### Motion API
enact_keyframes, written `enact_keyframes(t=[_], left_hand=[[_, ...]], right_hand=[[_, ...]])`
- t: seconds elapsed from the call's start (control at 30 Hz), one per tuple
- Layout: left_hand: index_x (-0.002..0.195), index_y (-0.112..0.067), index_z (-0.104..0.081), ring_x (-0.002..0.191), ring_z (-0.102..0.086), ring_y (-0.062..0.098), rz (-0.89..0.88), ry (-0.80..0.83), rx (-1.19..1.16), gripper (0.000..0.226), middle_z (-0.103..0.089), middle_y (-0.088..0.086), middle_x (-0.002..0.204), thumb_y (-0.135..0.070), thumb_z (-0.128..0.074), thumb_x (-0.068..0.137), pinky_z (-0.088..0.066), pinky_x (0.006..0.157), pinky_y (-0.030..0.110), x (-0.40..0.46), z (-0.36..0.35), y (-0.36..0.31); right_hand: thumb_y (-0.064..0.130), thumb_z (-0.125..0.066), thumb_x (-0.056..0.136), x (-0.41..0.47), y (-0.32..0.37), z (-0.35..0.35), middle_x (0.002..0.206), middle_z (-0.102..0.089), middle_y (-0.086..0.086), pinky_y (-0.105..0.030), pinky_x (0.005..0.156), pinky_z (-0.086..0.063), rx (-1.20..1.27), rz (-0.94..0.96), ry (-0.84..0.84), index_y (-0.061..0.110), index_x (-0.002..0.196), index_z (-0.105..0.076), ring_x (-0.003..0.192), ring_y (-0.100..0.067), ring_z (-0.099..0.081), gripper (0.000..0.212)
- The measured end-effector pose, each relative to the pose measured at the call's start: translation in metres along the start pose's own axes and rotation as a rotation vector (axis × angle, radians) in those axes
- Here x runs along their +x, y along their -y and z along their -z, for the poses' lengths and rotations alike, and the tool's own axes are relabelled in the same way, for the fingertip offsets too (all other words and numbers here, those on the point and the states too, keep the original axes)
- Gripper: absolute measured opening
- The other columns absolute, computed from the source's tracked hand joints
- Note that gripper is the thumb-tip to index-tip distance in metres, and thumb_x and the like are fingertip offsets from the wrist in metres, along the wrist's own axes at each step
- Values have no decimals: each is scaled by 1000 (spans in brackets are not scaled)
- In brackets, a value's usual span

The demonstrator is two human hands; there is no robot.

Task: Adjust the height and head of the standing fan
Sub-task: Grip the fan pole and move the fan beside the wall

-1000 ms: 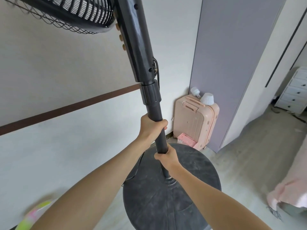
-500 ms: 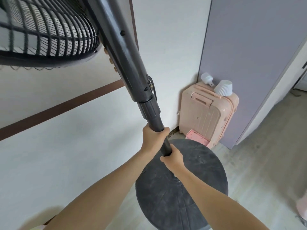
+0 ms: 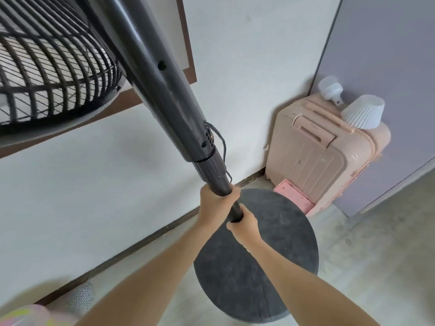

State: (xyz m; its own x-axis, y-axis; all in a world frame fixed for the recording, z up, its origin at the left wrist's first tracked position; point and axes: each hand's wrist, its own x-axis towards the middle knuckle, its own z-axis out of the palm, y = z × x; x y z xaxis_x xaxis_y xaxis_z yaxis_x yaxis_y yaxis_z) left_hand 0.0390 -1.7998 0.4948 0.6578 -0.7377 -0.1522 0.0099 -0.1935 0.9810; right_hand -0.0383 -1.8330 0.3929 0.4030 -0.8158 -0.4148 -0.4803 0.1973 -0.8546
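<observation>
A black standing fan fills the view from above. Its caged head (image 3: 54,74) is at the upper left, and its thick upper column (image 3: 162,90) runs down to a ribbed height collar (image 3: 209,169). Below the collar is the thin pole (image 3: 235,211), standing on a round dark base (image 3: 277,250). My left hand (image 3: 215,200) is wrapped around the pole just under the collar. My right hand (image 3: 243,225) grips the pole right below the left one. A black power cord (image 3: 222,147) hangs beside the collar.
A pink suitcase (image 3: 322,156) stands in the corner against the white wall, with a white ribbed shade (image 3: 362,111) and a white lamp part (image 3: 329,89) on top. A grey door panel (image 3: 388,90) is at right. A white mesh item (image 3: 81,297) lies at bottom left.
The upper column and head have come down toward my hands, so less thin pole shows below the collar. The fan head looms larger at upper left. Both hands keep their grip.
</observation>
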Motion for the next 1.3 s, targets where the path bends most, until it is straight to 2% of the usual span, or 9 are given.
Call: enact_keyframes(t=[0.13,0.23,0.4,0.53,0.7,0.77,0.9,1.13,1.3], left_hand=[[79,5,-58,53,-55,3,17,-45,-1,14,-58,8,67,-1,-69,73,-48,52,12,27,-6,24],[75,-2,-60,53,-58,1,49,-21,3,12,-61,3,65,-5,-71,73,-48,51,10,44,-9,52],[86,-1,-62,56,-62,-1,92,-33,5,24,-64,0,69,-13,-75,71,-47,50,10,74,-17,108],[77,4,-59,55,-58,6,8,15,45,19,-58,5,65,-9,-73,72,-49,53,16,102,-26,153],[66,-11,-57,50,-57,0,-36,26,68,16,-57,-15,49,-10,-73,69,-44,46,12,132,-43,224],[67,-14,-56,53,-58,2,-52,21,72,17,-58,-13,52,-12,-73,68,-45,49,15,141,-51,260],[66,-14,-55,57,-58,9,-95,15,83,20,-58,-4,59,-10,-74,67,-47,53,20,156,-64,327],[67,-16,-56,64,-59,10,-106,38,114,17,-61,-3,65,-11,-72,70,-45,49,11,168,-77,419],[72,-15,-56,66,-58,15,-101,76,143,16,-59,-1,67,-13,-71,70,-44,59,22,175,-83,454]], right_hand=[[2,-55,75,35,-13,-10,78,-62,0,-23,52,-42,-5,-14,50,25,84,-52,67,-16,-56,25],[7,-57,77,58,-29,-24,85,-66,-3,-28,59,-50,-5,-7,64,22,93,-55,75,-19,-61,22],[16,-60,78,101,-66,-44,89,-68,0,-34,69,-56,-38,45,44,22,101,-55,80,-15,-64,24],[19,-60,78,141,-102,-58,84,-66,1,-36,65,-55,-18,85,-18,21,95,-52,77,-16,-63,19],[19,-60,77,192,-158,-73,70,-56,9,-25,51,-40,-44,142,-62,30,75,-42,66,-15,-55,21],[17,-59,76,210,-189,-80,68,-54,10,-23,49,-37,-72,158,-66,33,71,-39,64,-13,-53,27],[14,-59,73,244,-249,-95,69,-55,11,-23,47,-36,-81,155,-66,27,84,-47,63,-10,-53,20],[11,-62,71,283,-334,-125,79,-60,6,-22,56,-44,-49,135,-54,22,97,-56,73,-15,-56,29],[11,-64,71,297,-368,-138,85,-63,0,-25,63,-46,-33,117,-54,16,96,-57,78,-19,-57,26]])
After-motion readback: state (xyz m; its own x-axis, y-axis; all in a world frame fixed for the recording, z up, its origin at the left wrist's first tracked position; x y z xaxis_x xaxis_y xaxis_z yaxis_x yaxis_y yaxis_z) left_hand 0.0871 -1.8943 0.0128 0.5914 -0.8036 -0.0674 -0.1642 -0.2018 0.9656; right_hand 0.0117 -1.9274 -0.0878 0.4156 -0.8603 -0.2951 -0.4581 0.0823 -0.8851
